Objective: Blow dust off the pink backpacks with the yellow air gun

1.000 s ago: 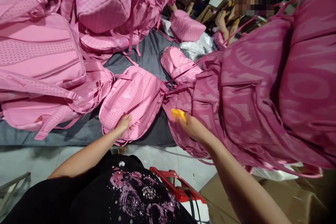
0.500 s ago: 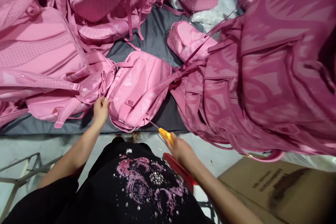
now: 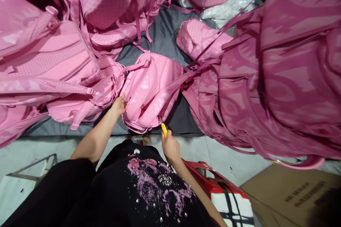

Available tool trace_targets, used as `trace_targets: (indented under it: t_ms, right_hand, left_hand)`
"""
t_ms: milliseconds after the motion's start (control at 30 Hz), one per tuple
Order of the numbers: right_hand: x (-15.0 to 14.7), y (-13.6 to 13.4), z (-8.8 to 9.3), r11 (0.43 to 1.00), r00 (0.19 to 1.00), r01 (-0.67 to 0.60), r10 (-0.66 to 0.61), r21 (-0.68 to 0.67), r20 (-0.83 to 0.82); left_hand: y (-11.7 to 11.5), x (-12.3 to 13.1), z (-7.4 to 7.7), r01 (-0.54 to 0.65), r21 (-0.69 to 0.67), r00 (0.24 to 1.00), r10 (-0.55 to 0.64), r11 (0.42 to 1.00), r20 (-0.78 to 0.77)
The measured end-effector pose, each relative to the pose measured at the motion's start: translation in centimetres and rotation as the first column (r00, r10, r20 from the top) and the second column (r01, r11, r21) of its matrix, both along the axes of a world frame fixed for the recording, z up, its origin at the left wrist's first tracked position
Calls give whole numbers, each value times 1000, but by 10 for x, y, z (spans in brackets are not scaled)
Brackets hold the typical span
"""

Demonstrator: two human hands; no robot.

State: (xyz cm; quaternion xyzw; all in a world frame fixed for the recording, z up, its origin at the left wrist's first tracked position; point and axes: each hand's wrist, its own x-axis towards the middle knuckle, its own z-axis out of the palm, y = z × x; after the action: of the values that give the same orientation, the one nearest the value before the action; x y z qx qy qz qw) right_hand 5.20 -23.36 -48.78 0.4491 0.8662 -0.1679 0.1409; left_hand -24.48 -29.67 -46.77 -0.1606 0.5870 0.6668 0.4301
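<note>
A pink backpack (image 3: pixel 151 90) lies back-side up on a dark grey cloth (image 3: pixel 165 35) in front of me. My left hand (image 3: pixel 118 105) grips its left edge, fingers closed on the fabric. My right hand (image 3: pixel 170 146) is closed around a small yellow-handled tool (image 3: pixel 164 129), whose tip sits at the bag's lower right edge. A pink strap runs from the backpack toward the heap on the right.
Piles of pink backpacks (image 3: pixel 53 60) crowd the left and back. A darker pink stack (image 3: pixel 279 78) towers on the right. A red stool (image 3: pixel 221 188) and a cardboard box (image 3: pixel 293 191) stand at lower right, a metal frame (image 3: pixel 29 168) at lower left.
My left hand went from the bag's bottom edge to its left side. My right hand with the yellow tool dropped from the right stack to the bag's lower edge. The view tilted down.
</note>
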Motion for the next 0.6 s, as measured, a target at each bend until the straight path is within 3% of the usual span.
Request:
trace_targets:
  t_ms: [100, 267, 467, 600]
  right_hand:
    - [-7, 0, -11, 998, 998, 59, -59, -27, -12]
    - [-15, 7, -16, 995, 995, 96, -96, 7, -34]
    - [-2, 0, 1, 990, 989, 141, -141, -2, -37]
    - [5, -5, 7, 979, 979, 203, -203, -30, -17]
  left_hand:
    - [1, 4, -2, 93, 173, 981, -120, 981, 154]
    - [-5, 8, -8, 190, 339, 962, -244, 921, 123]
    - [-7, 0, -18, 34, 491, 959, -166, 871, 228]
    - [3, 4, -19, -44, 544, 967, -102, 838, 235]
